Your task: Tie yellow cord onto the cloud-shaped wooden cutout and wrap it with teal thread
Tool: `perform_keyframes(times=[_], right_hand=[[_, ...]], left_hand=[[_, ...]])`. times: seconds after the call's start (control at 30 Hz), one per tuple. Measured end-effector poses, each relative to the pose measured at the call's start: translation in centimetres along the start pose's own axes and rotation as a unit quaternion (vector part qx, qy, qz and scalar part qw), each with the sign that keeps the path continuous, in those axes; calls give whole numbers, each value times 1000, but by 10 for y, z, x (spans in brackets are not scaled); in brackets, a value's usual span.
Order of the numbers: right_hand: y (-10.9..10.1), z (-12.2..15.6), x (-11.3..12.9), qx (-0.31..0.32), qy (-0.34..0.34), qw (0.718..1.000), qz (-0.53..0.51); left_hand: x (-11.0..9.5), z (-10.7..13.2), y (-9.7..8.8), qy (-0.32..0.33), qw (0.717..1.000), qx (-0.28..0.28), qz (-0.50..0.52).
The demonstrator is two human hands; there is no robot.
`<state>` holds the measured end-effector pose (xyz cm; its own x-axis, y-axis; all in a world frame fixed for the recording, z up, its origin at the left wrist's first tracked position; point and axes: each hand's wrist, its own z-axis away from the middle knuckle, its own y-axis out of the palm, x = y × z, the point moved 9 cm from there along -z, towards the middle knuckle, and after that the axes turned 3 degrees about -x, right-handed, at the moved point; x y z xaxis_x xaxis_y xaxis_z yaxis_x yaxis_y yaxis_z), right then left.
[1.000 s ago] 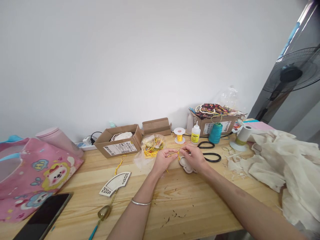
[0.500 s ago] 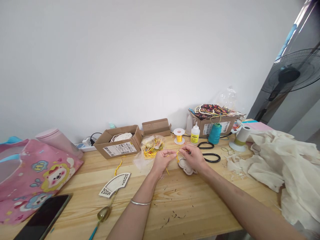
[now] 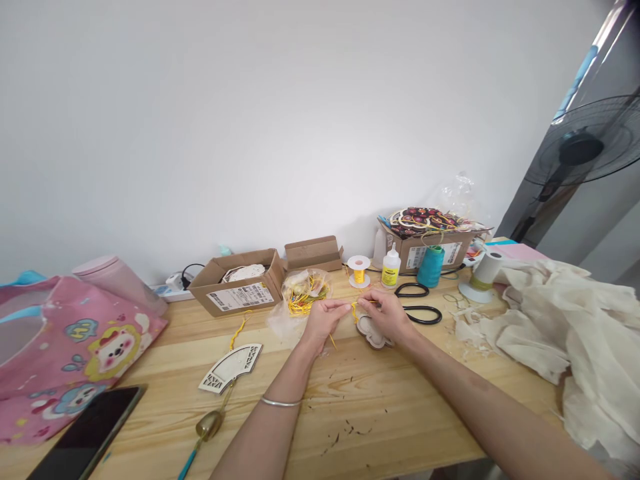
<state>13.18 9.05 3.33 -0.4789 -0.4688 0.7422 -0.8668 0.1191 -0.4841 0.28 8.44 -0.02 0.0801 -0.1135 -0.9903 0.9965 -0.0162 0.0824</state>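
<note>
**Hands at a wooden tabletop, centre of frame.** The right hand (image 3: 387, 317) pinches a yellow cord (image 3: 354, 310) between thumb and forefinger. The left hand (image 3: 324, 323) reaches in from lower centre, fingertips extended toward the cord; whether it grips the cord cannot be told. Both forearms angle inward from the bottom edge, and a silver bangle (image 3: 280, 402) circles the left wrist. A scalloped wooden piece (image 3: 373, 335) lies on the pine table (image 3: 380, 427) just below the right hand, and the cord passes close above it.

**Upper centre:** three cardboard boxes (image 3: 235, 287), two bearing printed shipping labels too small to read; one spool of yellow cord (image 3: 359, 272); one glue bottle (image 3: 391, 267) with a yellow label, also illegible; one teal thread cone (image 3: 431, 267); one pair of black-handled scissors (image 3: 420, 303); one plastic bag of yellow cords (image 3: 305, 293).

**Left and lower left:** one pink cartoon-print bag (image 3: 65, 353), one pink tumbler (image 3: 120, 283), one phone (image 3: 85, 433), one fan-shaped openwork wooden piece (image 3: 231, 368), and one brass tool with a blue handle (image 3: 209, 425).

**Right:** crumpled cream cloth (image 3: 565, 320) and one stand fan (image 3: 580, 150).
</note>
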Motion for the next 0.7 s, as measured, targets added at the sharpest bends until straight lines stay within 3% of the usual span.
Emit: perform_keyframes(times=[0.37,0.7], right_hand=[[-9,-2,5,-27,-12,998,47],[-2,-3,5,-5,-35,998,54]], left_hand=[[-5,3,2,20,1000,-12,-16],[-7,-2,-4,58,998,-19,-34]])
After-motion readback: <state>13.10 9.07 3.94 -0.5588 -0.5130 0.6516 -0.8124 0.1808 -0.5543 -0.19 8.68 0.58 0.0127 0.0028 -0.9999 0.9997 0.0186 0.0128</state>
